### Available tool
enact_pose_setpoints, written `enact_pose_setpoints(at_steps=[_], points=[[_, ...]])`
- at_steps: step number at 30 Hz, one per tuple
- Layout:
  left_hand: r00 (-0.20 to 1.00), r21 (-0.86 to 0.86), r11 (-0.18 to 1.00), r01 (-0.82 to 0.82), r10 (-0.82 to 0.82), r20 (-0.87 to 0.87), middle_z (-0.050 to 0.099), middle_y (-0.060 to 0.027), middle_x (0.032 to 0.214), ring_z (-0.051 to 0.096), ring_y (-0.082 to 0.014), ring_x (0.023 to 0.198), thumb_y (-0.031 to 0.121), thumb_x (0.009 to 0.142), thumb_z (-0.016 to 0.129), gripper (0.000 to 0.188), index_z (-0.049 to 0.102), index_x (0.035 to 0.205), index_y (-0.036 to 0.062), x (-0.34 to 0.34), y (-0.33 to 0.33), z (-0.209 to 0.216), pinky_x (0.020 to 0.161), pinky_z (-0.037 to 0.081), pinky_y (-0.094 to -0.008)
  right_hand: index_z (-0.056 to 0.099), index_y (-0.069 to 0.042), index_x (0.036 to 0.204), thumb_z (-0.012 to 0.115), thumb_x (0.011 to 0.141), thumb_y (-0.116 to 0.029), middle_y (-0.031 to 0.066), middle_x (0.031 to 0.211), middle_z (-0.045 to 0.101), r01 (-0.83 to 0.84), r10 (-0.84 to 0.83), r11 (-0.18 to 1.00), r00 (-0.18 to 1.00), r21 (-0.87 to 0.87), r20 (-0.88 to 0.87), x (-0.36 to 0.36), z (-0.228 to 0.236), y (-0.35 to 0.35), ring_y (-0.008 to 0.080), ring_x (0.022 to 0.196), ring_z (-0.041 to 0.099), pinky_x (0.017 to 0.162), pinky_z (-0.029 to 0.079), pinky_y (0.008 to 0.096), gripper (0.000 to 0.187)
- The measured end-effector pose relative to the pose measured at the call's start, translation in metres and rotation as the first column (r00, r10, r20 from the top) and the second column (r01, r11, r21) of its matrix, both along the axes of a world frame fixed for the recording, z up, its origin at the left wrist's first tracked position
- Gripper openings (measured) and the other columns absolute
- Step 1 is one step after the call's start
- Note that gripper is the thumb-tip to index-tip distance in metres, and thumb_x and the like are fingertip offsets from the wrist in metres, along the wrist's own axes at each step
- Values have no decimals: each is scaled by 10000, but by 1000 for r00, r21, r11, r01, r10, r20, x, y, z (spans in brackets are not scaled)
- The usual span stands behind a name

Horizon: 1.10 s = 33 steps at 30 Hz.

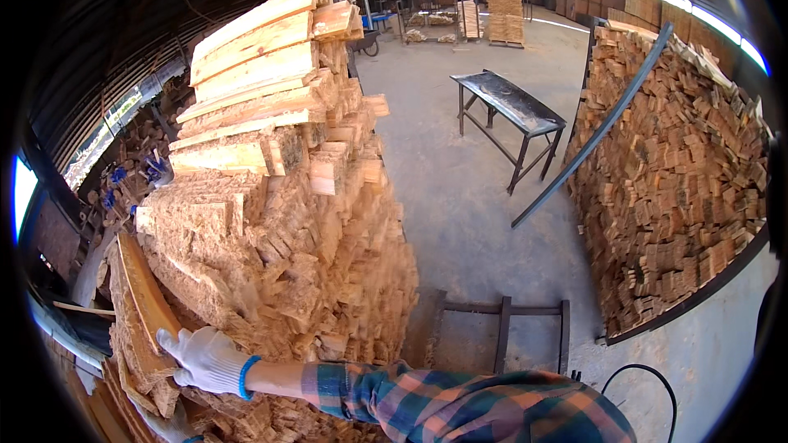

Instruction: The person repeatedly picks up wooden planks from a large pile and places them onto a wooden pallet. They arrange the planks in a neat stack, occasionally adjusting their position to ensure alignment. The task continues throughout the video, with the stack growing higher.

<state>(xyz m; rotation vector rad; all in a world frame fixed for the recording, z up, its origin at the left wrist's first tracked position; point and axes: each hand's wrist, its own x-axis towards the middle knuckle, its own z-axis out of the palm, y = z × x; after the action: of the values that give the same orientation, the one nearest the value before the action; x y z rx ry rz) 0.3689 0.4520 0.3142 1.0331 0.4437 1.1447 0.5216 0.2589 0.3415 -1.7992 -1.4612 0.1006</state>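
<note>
My right hand (205,363), in a white knit glove with a blue cuff, reaches left over the stack. Its fingers close on the near end of a long wooden board (141,287), which lies tilted at the stack's left side. My left hand (171,425), also gloved in white, shows only in part at the lower edge, beneath the boards; its fingers are hidden. Around both hands rises a tall stack of rough, sawdust-covered wood pieces (246,238). Longer pale boards (254,41) lie layered on its far top.
A metal-framed table (513,102) stands on the concrete floor beyond the stack. Right of it, a long grey bar (599,135) leans against another large wood stack (673,189). A dark metal frame (502,336) lies near my right arm. Wood pallets (505,16) stand far back.
</note>
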Motion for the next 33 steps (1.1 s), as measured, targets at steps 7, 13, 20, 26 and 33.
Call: enact_pose_setpoints(at_steps=[7,13,20,26,33], points=[[1000,16,999,28,-28,-14,374,-142,1510,395,-287,1359,254,973,501,580,304,1491,83,10,1,-6,1150,313,-462,236,8,1515,763,813,-353,251,1188,586,-49,196,972,713,231,-673,19,-40,22,324,1029,623,849,510,403,949],[999,78,997,5,-1,-47,341,-143,1531,364,-277,1383,221,964,519,617,264,1510,88,15,-6,7,1168,285,-450,571,34,1066,700,856,-353,164,777,669,-67,316,935,602,347,-734,9,-3,67,263,671,664,608,526,369,459],[879,482,862,-154,342,-331,302,-144,1556,329,-264,1411,183,954,540,669,218,1533,94,-37,29,-30,1189,252,-437,652,88,1027,645,867,-422,267,879,663,-60,78,995,969,80,-236,12,17,34,409,800,678,678,536,475,534],[912,392,919,-32,187,-366,283,-127,1570,306,-269,1427,284,990,497,653,202,1545,105,-52,37,-40,1198,243,-449,346,45,1399,568,937,-437,252,1089,542,41,-37,997,997,64,-63,5,18,8,383,921,623,721,508,488,703],[996,-174,981,89,-82,43,377,-110,1521,410,-280,1360,514,997,419,630,364,1491,126,5,-25,7,1116,371,-451,407,98,1315,457,946,-581,298,1163,575,244,-243,970,968,-22,58,13,-26,63,384,1043,596,852,497,453,775]])
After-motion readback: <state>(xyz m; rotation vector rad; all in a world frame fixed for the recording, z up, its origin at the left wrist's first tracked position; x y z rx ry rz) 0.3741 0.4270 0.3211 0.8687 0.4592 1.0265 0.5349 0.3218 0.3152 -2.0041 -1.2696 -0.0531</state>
